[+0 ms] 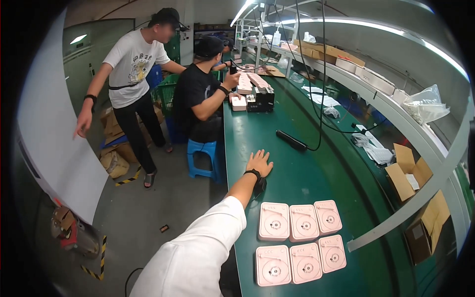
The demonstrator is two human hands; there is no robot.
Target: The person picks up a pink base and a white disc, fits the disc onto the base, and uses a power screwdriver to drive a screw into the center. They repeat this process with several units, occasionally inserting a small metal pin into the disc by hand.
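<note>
the left hand [260, 164] of the worker lies on the green worktop [307, 180], palm down, with the fingers spread and nothing in them; a black band [253, 173] goes around the wrist. the right hand i cannot see, so i cannot tell if it holds something, or if the 2 hands are together.

nearer to the worker, to the right of the white sleeve [198, 242], 6 pink boxes [298, 220], shaped like small record players, lie face up on the worktop in 2 rows of 3. beyond the hand and a little to its right, a black handheld tool [292, 140] lies apart from them, joined to a black cable.

farther along, a person in black [205, 81] sits on a blue stool [203, 157], 1 hand holding another black tool [233, 68], the other at a single pink box [238, 103] just beside a black machine [261, 100]. behind this person, a person in a white t-shirt [133, 69] is standing.
</note>
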